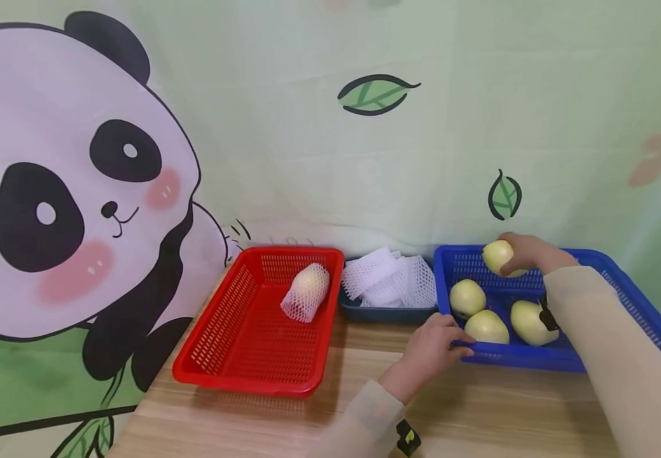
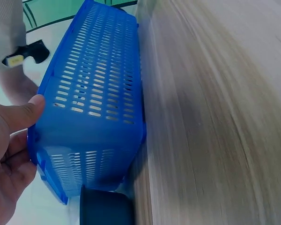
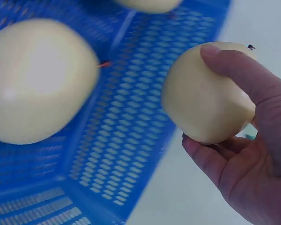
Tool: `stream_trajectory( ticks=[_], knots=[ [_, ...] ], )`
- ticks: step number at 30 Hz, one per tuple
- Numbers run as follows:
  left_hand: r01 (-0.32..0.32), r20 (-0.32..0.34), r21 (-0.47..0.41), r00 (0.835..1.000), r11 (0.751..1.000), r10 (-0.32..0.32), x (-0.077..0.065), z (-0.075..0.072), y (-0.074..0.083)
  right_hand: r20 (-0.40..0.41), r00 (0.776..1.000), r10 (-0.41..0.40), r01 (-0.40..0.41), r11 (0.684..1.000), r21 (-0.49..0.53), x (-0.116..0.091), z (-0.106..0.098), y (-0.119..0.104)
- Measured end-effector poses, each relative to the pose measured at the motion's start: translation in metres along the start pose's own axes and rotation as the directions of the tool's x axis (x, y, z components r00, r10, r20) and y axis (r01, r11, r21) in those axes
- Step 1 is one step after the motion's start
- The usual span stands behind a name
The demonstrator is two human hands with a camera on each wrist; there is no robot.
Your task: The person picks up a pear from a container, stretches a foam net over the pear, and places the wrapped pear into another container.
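My right hand (image 1: 527, 253) grips a pale yellow pear (image 3: 208, 93), thumb on one side and fingers round the other, raised at the back of the blue basket (image 1: 622, 273). Several more pears lie in that basket, among them one at its left wall (image 1: 467, 299) and another near the front (image 1: 534, 323). My left hand (image 1: 430, 346) holds the basket's front left corner; the left wrist view shows its thumb (image 2: 25, 115) and curled fingers pinching the rim. In the red basket (image 1: 250, 375) lies a pear in a white foam net (image 1: 307, 292).
Between the two baskets a dark blue tray (image 1: 387, 314) holds several white foam nets (image 1: 384, 277). All stand on a wooden table (image 1: 250, 420) against a green cloth backdrop (image 1: 307, 159) printed with a panda and leaves.
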State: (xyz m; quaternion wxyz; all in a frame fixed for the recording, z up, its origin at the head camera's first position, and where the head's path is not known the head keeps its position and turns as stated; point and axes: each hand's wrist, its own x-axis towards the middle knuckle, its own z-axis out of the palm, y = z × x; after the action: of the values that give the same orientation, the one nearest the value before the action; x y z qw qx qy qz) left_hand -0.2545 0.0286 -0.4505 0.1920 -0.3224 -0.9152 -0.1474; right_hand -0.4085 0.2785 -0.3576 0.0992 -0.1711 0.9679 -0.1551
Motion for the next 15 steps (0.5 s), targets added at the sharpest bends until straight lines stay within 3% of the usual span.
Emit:
stream_trajectory(
  ticks=[4,8,15],
  knots=[
    [-0.018,-0.006,0.021,1.000,1.000,0.018,0.002,0.000,0.000,-0.104,0.992,-0.074,0.077,0.997,0.031,-0.010,-0.013,-0.008],
    [-0.012,0.030,0.021,1.000,1.000,0.011,0.003,-0.003,0.001,-0.153,0.984,-0.093,0.102,0.993,0.055,-0.019,-0.019,-0.022],
    [-0.015,0.049,-0.002,0.999,1.000,0.015,-0.005,-0.020,0.004,-0.224,0.970,-0.097,0.130,0.982,0.135,-0.037,-0.009,-0.052]
  ],
)
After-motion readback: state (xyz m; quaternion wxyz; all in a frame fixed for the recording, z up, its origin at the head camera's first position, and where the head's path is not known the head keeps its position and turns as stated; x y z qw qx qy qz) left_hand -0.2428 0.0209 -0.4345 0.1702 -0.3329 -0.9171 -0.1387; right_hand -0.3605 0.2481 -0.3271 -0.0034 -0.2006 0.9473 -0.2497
